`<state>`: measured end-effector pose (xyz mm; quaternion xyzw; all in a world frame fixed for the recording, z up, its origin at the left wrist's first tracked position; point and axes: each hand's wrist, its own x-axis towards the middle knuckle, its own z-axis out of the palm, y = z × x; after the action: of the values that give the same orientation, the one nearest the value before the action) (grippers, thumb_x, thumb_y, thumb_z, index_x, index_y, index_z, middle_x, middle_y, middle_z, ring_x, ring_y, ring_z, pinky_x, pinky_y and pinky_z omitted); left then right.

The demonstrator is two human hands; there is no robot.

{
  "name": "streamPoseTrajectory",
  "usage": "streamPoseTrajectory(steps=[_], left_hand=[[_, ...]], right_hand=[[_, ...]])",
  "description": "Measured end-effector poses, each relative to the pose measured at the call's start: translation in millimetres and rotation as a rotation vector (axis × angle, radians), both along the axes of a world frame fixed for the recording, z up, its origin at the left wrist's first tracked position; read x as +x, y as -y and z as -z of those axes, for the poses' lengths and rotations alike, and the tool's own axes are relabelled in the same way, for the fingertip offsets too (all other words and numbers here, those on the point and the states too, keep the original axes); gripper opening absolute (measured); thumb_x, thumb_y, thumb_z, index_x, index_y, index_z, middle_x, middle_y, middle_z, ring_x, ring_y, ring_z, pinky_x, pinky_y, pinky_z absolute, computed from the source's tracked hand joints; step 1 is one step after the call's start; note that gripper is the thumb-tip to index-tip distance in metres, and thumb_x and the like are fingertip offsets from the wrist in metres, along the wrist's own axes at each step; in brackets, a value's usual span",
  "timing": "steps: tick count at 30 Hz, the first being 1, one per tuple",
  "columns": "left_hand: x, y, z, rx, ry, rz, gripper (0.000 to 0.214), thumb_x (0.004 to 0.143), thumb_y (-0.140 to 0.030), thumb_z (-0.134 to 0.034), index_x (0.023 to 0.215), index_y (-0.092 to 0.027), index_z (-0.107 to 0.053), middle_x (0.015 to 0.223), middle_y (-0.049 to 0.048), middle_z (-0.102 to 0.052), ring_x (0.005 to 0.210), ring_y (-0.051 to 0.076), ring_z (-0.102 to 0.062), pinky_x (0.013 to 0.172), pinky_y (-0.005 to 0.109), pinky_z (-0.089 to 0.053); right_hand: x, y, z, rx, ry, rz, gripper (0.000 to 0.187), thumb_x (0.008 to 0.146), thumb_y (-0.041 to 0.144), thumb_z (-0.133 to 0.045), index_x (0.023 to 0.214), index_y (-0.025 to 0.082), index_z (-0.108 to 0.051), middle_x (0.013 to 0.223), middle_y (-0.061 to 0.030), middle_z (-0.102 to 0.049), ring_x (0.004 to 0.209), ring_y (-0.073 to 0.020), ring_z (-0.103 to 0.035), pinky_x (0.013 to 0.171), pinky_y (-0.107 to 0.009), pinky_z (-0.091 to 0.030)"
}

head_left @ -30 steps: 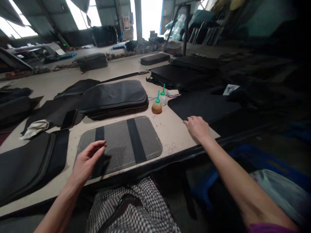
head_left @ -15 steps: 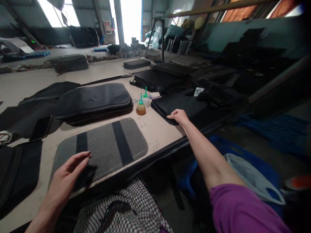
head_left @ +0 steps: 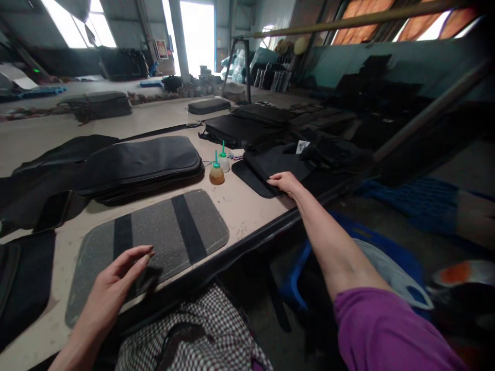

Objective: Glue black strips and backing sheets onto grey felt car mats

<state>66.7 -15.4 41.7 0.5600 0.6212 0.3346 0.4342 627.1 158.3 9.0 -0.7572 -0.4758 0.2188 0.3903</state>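
Right hand (head_left: 284,181) closed on edge of black fabric piece (head_left: 265,166), 2 o'clock of grey pad (head_left: 154,234); left hand (head_left: 114,281) spread, empty, over pad at 7 o'clock; fetching step judged underway; pull toward pad called for

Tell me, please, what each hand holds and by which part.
The right hand grips the black fabric piece by its near edge; the left hand holds nothing, open above the grey panel.
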Motion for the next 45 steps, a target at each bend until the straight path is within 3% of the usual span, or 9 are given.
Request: streamPoseTrajectory(steps=[6,10,13,18,26,31,38,41,45], left_hand=[[11,5,-4.0,-0.020,-0.015,0.037,0.055,0.082,-0.062,-0.069,0.122,-0.023,-0.069,0.129,0.0104,-0.070,0.124,0.032,-0.063,0.108,0.042,-0.049],[16,7,-4.5,-0.045,-0.006,0.066,0.055,0.084,-0.061,-0.068,0.124,-0.023,-0.067,0.132,0.0108,-0.069,0.127,0.032,-0.061,0.111,0.043,-0.047],[19,6,-5.9,-0.069,0.001,0.075,0.055,0.084,-0.061,-0.067,0.124,-0.023,-0.067,0.133,0.0106,-0.068,0.129,0.032,-0.059,0.110,0.043,-0.047],[25,3,-6.7,-0.081,0.004,0.101,0.054,0.084,-0.062,-0.067,0.122,-0.023,-0.068,0.129,0.0111,-0.070,0.125,0.032,-0.062,0.110,0.044,-0.047],[37,-2,1.2,-0.113,0.048,0.161,0.051,0.086,-0.059,-0.068,0.123,-0.024,-0.068,0.122,0.0093,-0.074,0.120,0.029,-0.066,0.103,0.036,-0.052],[43,-2,-1.2,-0.130,0.066,0.167,0.050,0.086,-0.058,-0.067,0.122,-0.023,-0.068,0.122,0.0100,-0.073,0.121,0.029,-0.065,0.102,0.037,-0.052],[46,-5,0.7,-0.145,0.070,0.156,0.052,0.084,-0.059,-0.069,0.120,-0.021,-0.069,0.116,0.0107,-0.075,0.116,0.030,-0.068,0.102,0.039,-0.053],[49,-6,0.7,-0.161,0.081,0.164,0.052,0.084,-0.060,-0.068,0.120,-0.022,-0.069,0.115,0.0110,-0.075,0.114,0.030,-0.069,0.100,0.039,-0.054],[55,-8,1.2,-0.159,0.093,0.180,0.050,0.085,-0.059,-0.069,0.119,-0.023,-0.070,0.114,0.0096,-0.076,0.111,0.028,-0.070,0.097,0.036,-0.055]], right_hand=[[9,-12,2.0,-0.020,0.213,0.084,0.045,0.045,0.051,-0.093,0.063,0.020,-0.066,0.065,-0.0032,-0.065,0.072,-0.0229,-0.062,0.065,-0.030,-0.045],[7,-16,8.1,-0.031,0.254,0.043,0.046,0.061,0.061,-0.084,0.064,0.020,-0.064,0.062,-0.0015,-0.063,0.065,-0.0194,-0.058,0.061,-0.029,-0.041],[7,-15,9.1,-0.011,0.273,-0.027,0.037,0.077,0.056,-0.074,0.071,0.020,-0.069,0.068,-0.0007,-0.067,0.068,-0.0179,-0.059,0.063,-0.027,-0.041],[13,-9,3.0,-0.013,0.327,-0.017,0.016,0.078,0.034,-0.074,0.088,0.022,-0.078,0.090,-0.0030,-0.076,0.087,-0.0210,-0.067,0.078,-0.028,-0.047],[13,-9,-0.4,-0.077,0.393,0.146,0.029,0.066,0.044,-0.086,0.084,0.023,-0.077,0.091,-0.0071,-0.076,0.090,-0.0263,-0.070,0.079,-0.033,-0.051],[15,-18,5.4,-0.094,0.404,0.136,0.039,0.061,0.053,-0.088,0.080,0.022,-0.073,0.087,-0.0075,-0.074,0.086,-0.0281,-0.068,0.073,-0.033,-0.049],[17,-24,1.6,0.005,0.460,0.050,0.030,0.075,0.048,-0.079,0.084,0.021,-0.070,0.097,-0.0057,-0.072,0.091,-0.0243,-0.064,0.076,-0.028,-0.046],[22,-24,-6.8,0.033,0.478,0.092,0.023,0.080,0.042,-0.075,0.091,0.021,-0.072,0.101,-0.0070,-0.073,0.099,-0.0272,-0.065,0.082,-0.030,-0.047],[22,-23,-15.2,0.010,0.500,0.187,0.035,0.078,0.054,-0.077,0.084,0.019,-0.073,0.095,-0.0136,-0.074,0.098,-0.0330,-0.066,0.084,-0.037,-0.049]])
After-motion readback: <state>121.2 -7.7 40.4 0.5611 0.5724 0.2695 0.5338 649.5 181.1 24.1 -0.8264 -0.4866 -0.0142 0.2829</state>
